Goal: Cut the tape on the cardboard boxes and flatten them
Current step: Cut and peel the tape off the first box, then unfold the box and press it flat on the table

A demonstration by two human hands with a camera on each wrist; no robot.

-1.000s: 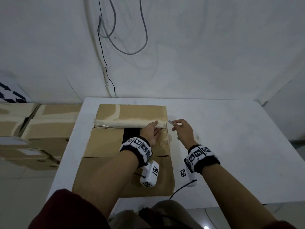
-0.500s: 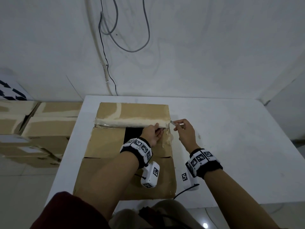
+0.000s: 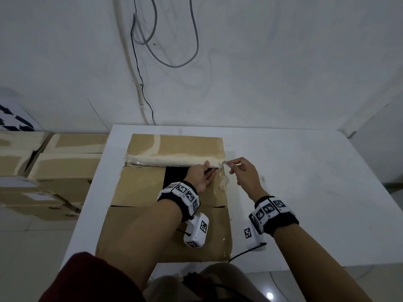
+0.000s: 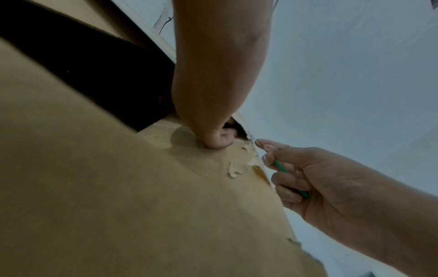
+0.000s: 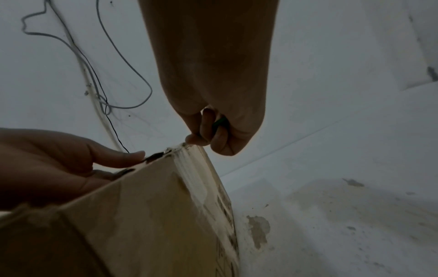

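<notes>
A brown cardboard box (image 3: 152,227) lies on the white table (image 3: 309,192), its top flaps parted over a dark gap (image 3: 174,175). A pale tape strip (image 3: 170,159) runs along the far flap's edge. My left hand (image 3: 204,176) grips that flap edge near the box's right end, thumb on top and fingers tucked into the gap. My right hand (image 3: 242,171) holds a small green-handled cutter (image 4: 279,166), its blade (image 3: 226,164) at the box's top right corner, where torn tape (image 5: 175,150) shows. In the right wrist view the cutter (image 5: 220,121) is mostly hidden inside the fist.
More taped cardboard boxes (image 3: 54,171) are stacked on the floor to the left of the table. Loose cables (image 3: 152,40) hang on the white wall behind. The table's right half is bare white surface, stained in places.
My left fingers have slipped a little further into the gap under the far flap. The right hand with the cutter has stayed at the box's right corner, barely shifting.
</notes>
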